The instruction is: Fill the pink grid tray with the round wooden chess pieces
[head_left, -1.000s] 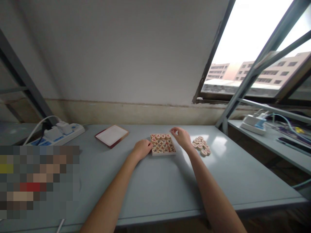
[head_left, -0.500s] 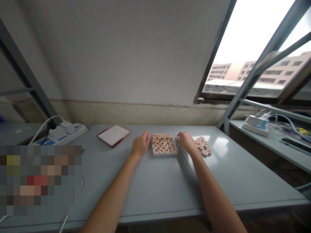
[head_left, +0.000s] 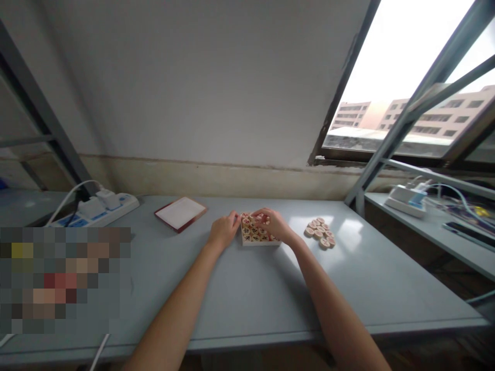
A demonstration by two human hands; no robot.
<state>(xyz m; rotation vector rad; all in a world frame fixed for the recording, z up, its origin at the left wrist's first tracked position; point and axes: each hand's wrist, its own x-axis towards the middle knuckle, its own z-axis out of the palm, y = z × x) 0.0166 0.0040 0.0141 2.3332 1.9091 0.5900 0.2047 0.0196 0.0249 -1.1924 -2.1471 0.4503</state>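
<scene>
Round wooden Chinese chess pieces (head_left: 246,231) with red and black characters sit in rows inside a shallow pale box (head_left: 261,243) at the middle of the desk. My left hand (head_left: 224,230) is closed right beside the box's left edge, thumb and forefinger close together; what they hold, if anything, is hidden. My right hand (head_left: 277,225) reaches over the box from the right and covers its upper right part. Its fingers are bent down at the pieces, and I cannot make out what is between them. A loose cluster of pieces (head_left: 320,233) lies right of the box.
A white panel with a dark red border (head_left: 180,214) lies flat at the left. Behind it stands a power strip with plugs (head_left: 112,208). The grey desk (head_left: 255,293) meets the wall at the back. Metal frame posts (head_left: 360,202) rise at the sides. Part of the lower left is blurred out.
My right hand has moved left, from between the box and the loose pieces to above the box. My left hand has stayed at the box's left edge.
</scene>
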